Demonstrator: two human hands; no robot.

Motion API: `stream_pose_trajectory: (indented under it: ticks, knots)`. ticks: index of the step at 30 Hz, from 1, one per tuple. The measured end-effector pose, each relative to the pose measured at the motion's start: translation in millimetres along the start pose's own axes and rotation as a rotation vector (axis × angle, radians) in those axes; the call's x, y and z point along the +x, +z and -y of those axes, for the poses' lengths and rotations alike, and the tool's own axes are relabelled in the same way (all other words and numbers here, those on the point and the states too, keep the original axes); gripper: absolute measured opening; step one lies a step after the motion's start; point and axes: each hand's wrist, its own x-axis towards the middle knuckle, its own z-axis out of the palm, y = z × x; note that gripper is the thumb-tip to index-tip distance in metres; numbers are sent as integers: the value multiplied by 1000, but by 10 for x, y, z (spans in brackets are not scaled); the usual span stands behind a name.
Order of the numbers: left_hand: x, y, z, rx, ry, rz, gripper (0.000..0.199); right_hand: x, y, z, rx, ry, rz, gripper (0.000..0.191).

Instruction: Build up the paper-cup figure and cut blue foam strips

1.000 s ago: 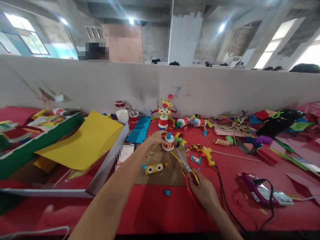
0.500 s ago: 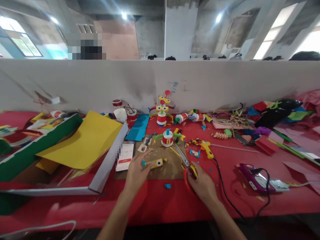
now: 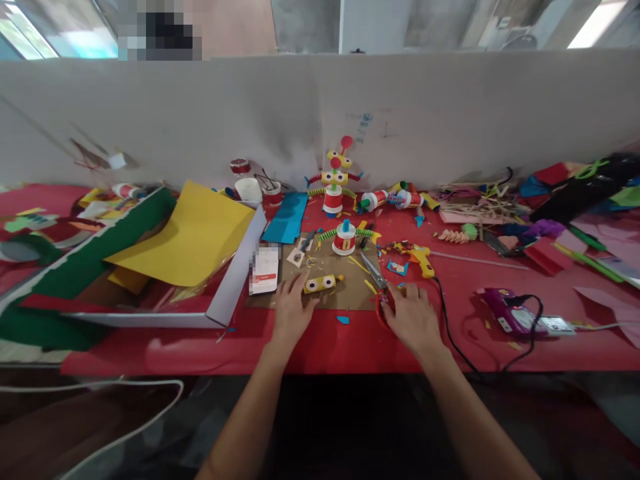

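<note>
A yellow paper tube with two round eyes [image 3: 321,285] lies on a brown board [image 3: 350,297]. My left hand [image 3: 294,310] is at its left end, fingers spread; whether they touch is unclear. My right hand [image 3: 413,317] rests palm down over the red handles of the scissors [image 3: 374,272], fingers stretched and apart. The scissors lie with blades pointing away, their handles partly covered by this hand. Behind the tube stands a red and white cup figure [image 3: 345,240] with green folded-paper arms and a blue top.
A yellow glue gun [image 3: 425,263] lies right of the scissors, its black cord running to a purple device [image 3: 510,313]. A phone [image 3: 265,270], blue paper [image 3: 286,219] and a box [image 3: 220,303] holding yellow sheets are at left. Finished-looking figures [image 3: 334,193] stand behind.
The view has tilted down. The tube has turned, so both eyes show rather than one. My left hand has shifted from it slightly and opened; the scissors stay where they were.
</note>
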Motion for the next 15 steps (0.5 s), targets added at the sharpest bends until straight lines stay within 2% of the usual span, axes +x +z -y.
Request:
stream_pose_trajectory:
  ticks: [2, 5, 7, 9, 12, 15]
  knots:
    - [59, 29, 24, -4, 21, 48, 64, -43, -38, 8, 22, -9, -79, 41]
    - [110, 77, 72, -24, 61, 105, 62, -83, -78, -34, 203, -75, -153, 36]
    - [131, 104, 91, -47, 53, 70, 52, -61, -81, -124, 360, -111, -169, 33]
    - [147, 120, 85, -129, 20, 3, 41, 24, -62, -276, 462, -83, -207, 30]
    - [146, 122, 13, -404, -102, -75, 39, 260, -10, -597, 449, 74, -253, 26]
    - [111, 111, -109, -868, -334, -91, 49, 564, 74, -907, 394, 266, -195, 35]
